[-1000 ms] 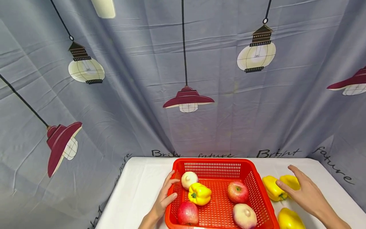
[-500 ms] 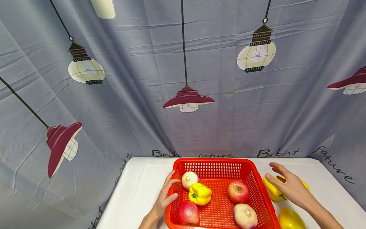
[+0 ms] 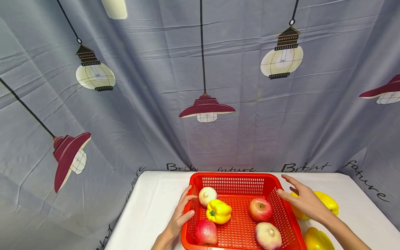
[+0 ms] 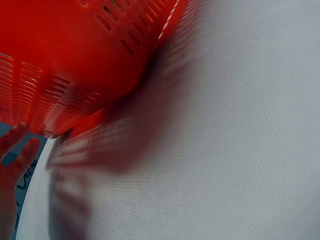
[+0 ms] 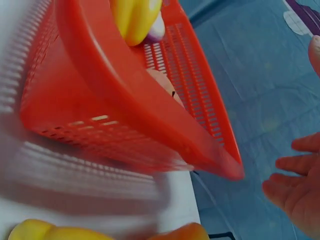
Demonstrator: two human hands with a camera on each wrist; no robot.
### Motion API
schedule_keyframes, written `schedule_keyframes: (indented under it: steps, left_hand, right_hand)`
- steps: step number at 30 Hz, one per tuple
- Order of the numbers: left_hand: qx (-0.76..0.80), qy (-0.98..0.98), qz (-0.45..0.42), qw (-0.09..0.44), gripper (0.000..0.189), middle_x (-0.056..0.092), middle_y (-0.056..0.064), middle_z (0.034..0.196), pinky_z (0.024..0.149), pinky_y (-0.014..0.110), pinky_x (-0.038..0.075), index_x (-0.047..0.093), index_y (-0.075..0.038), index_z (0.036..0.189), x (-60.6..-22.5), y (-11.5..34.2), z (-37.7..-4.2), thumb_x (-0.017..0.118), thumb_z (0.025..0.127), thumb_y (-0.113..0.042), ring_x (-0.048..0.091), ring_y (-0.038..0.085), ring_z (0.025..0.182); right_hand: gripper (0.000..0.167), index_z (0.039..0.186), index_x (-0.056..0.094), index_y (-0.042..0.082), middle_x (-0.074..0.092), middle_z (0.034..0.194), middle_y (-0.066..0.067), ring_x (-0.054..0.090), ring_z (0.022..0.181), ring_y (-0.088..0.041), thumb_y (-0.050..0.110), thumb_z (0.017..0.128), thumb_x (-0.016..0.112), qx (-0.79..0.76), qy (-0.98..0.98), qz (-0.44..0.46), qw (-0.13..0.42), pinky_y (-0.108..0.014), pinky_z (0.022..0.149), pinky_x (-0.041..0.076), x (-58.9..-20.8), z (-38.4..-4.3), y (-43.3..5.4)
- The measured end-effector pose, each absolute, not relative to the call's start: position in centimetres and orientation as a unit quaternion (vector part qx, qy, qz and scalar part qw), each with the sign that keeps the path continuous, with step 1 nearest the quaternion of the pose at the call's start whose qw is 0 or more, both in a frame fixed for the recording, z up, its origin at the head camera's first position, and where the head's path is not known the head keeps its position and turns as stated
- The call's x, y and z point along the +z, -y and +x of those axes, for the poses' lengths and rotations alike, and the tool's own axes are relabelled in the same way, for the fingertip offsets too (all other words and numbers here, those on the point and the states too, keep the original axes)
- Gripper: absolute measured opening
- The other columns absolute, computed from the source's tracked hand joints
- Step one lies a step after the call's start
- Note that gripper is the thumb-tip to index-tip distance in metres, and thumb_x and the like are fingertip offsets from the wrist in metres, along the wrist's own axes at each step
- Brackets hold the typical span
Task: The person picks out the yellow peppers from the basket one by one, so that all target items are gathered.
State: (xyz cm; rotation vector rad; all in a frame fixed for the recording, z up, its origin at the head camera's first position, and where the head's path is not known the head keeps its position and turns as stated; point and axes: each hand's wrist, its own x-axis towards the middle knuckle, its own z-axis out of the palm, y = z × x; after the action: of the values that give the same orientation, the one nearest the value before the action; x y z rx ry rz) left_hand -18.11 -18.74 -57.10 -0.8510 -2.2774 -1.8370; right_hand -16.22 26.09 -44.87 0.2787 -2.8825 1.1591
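Note:
A red plastic basket (image 3: 235, 174) stands on the white table, holding a yellow bell pepper (image 3: 218, 211), a red apple (image 3: 206, 232), another apple (image 3: 260, 209) and two pale round vegetables (image 3: 268, 235) with a purple tinge. My left hand (image 3: 178, 217) rests at the basket's left rim, fingers relaxed; the left wrist view shows fingertips against the slotted wall. My right hand (image 3: 304, 201) hovers by the right rim, fingers spread and nothing in them. It partly hides two yellow bell peppers (image 3: 326, 202) on the table behind it.
Another yellow bell pepper (image 3: 318, 239) lies on the table right of the basket, near the front. A grey-blue curtain (image 3: 218, 146) printed with lamps hangs behind and beside the white table (image 3: 150, 194).
My right hand has moved left from above the yellow bell peppers to the basket's right rim, uncovering part of one pepper. My left hand and the basket's contents stay put.

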Motion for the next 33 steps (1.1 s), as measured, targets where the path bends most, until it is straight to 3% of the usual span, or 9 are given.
schedule_keyframes:
  steps: [19, 33]
  left_hand:
    - [-0.605, 0.745, -0.275, 0.05, 0.043, 0.016, 0.012, 0.166, 0.111, 0.03, 0.031, 0.053, 0.002, 0.132, -57.0, 18.6, -18.0, 0.05, 0.094, -0.019, 0.015, 0.028, 0.15]
    - [-0.619, 0.736, -0.269, 0.043, 0.044, 0.014, 0.015, 0.166, 0.108, 0.032, 0.037, 0.053, 0.005, 0.132, -56.9, 18.4, -17.8, 0.049, 0.094, -0.017, 0.015, 0.039, 0.148]
  right_hand:
    - [0.077, 0.15, 0.037, -0.007, 0.046, 0.148, -0.027, 0.05, 0.13, -0.044, 0.041, 0.098, 0.065, 0.434, 0.888, 0.143, -0.058, -0.056, 0.099, 0.046, -44.9, -18.1, -21.9]
    - [0.07, 0.144, 0.045, -0.009, 0.053, 0.141, -0.025, 0.053, 0.128, -0.041, 0.039, 0.097, 0.066, 0.419, 0.872, 0.216, -0.134, -0.054, 0.099, 0.048, -45.3, -19.8, -19.3]
